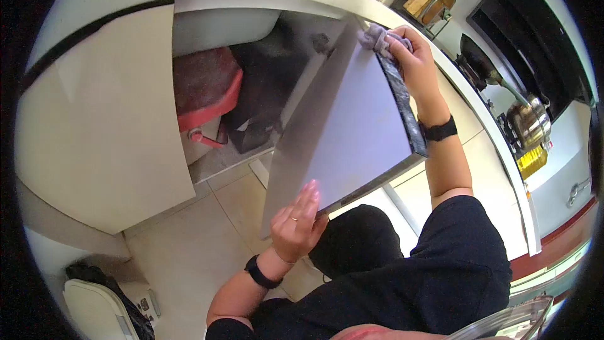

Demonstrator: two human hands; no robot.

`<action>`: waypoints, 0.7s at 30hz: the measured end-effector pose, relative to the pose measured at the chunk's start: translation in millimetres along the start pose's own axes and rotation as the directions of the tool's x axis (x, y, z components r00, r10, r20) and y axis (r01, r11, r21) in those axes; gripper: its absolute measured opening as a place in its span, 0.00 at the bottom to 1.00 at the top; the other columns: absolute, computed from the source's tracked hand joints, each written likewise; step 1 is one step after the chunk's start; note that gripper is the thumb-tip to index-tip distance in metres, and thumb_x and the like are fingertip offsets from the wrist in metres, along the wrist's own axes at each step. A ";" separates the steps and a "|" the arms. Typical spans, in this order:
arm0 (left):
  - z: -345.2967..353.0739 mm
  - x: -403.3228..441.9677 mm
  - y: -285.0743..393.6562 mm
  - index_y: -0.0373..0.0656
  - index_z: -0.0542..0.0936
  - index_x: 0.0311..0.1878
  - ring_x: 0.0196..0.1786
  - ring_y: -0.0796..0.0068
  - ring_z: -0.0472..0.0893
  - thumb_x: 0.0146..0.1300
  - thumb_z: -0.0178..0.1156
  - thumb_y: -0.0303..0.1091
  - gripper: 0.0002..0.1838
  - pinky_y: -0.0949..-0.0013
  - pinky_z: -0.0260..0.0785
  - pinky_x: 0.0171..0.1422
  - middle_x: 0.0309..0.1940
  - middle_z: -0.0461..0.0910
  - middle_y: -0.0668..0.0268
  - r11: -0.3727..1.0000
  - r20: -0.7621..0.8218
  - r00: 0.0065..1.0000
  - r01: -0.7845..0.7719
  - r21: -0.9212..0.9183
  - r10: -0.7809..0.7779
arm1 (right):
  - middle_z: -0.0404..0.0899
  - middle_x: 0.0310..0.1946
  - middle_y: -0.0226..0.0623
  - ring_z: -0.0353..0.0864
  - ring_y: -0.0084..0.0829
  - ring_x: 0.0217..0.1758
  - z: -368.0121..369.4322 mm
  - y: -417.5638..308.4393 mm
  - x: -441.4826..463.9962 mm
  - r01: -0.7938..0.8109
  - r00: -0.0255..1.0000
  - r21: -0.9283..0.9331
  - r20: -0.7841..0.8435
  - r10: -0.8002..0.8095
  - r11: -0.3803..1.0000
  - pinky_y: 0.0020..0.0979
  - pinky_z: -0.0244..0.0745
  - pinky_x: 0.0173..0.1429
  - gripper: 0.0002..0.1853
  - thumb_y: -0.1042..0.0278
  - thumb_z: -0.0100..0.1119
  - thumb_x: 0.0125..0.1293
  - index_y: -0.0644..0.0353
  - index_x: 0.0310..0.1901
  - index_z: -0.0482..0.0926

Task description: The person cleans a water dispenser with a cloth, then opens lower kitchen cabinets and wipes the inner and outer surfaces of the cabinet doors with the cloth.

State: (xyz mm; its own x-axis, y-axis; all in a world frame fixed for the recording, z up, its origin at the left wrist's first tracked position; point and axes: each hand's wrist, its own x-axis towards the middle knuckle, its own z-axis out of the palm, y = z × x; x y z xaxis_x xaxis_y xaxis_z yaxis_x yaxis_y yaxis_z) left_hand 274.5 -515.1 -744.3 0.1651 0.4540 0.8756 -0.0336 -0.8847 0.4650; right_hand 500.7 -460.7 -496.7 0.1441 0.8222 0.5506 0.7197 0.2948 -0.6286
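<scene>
A cabinet door (358, 126) with a pale inner face and dark, marbled-looking edges stands swung open in front of me. My left hand (296, 223) grips its lower edge near the corner, fingers along the inner face. At the door's upper corner, my right hand (412, 53) is closed on a crumpled grey cloth (376, 39), which touches the edge there. The cloth is partly hidden by the fingers.
Inside the open cabinet are a red stool-like object (207, 85) and a pale basin underside (220, 28). A closed cream door (107, 113) is at left. On the right counter stand a wok (478, 63), a steel pot (530, 119) and a yellow bottle (532, 162). A bin (94, 308) sits lower left.
</scene>
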 end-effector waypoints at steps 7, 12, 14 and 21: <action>-0.8 2.0 2.6 0.37 0.67 0.54 0.44 0.56 0.81 0.53 0.63 0.30 0.25 0.66 0.74 0.42 0.50 0.75 0.47 0.999 0.014 1.000 -0.013 0.031 0.012 | 0.77 0.29 0.29 0.73 0.17 0.33 6.0 -38.5 -46.9 0.148 0.989 -0.024 -0.003 -0.148 0.989 0.19 0.68 0.38 0.07 0.70 0.56 0.58 0.64 0.35 0.76; 1.4 1.8 1.4 0.36 0.66 0.55 0.38 0.57 0.81 0.54 0.62 0.28 0.26 0.67 0.75 0.36 0.50 0.75 0.48 0.996 -0.028 0.999 -0.042 0.074 0.044 | 0.76 0.29 0.29 0.72 0.16 0.32 14.4 -63.7 -72.3 0.199 0.978 0.143 0.031 -0.205 0.969 0.19 0.67 0.37 0.08 0.71 0.58 0.58 0.64 0.37 0.75; 0.5 3.3 2.1 0.36 0.65 0.55 0.36 0.58 0.82 0.54 0.63 0.28 0.26 0.67 0.74 0.35 0.50 0.75 0.48 0.995 -0.021 0.999 -0.048 0.089 0.050 | 0.75 0.30 0.29 0.72 0.17 0.33 16.9 -68.5 -80.5 0.235 0.970 0.151 0.033 -0.243 0.960 0.19 0.67 0.38 0.07 0.72 0.58 0.57 0.64 0.37 0.74; -2.2 1.2 4.2 0.37 0.67 0.54 0.32 0.64 0.82 0.52 0.64 0.29 0.26 0.71 0.73 0.32 0.50 0.75 0.50 0.991 0.008 0.999 -0.033 0.128 0.032 | 0.74 0.35 0.37 0.73 0.26 0.38 18.1 -75.8 -92.8 0.338 0.926 0.185 0.106 -0.361 0.923 0.25 0.67 0.44 0.13 0.69 0.63 0.52 0.63 0.38 0.73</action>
State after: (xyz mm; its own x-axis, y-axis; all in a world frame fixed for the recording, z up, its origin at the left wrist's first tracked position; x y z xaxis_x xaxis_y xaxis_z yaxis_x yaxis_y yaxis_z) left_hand 272.4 -518.0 -741.0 0.1718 0.4242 0.8891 0.0877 -0.9056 0.4151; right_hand 420.4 -550.6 -510.0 -0.1986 0.7070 0.6788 0.5870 0.6404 -0.4953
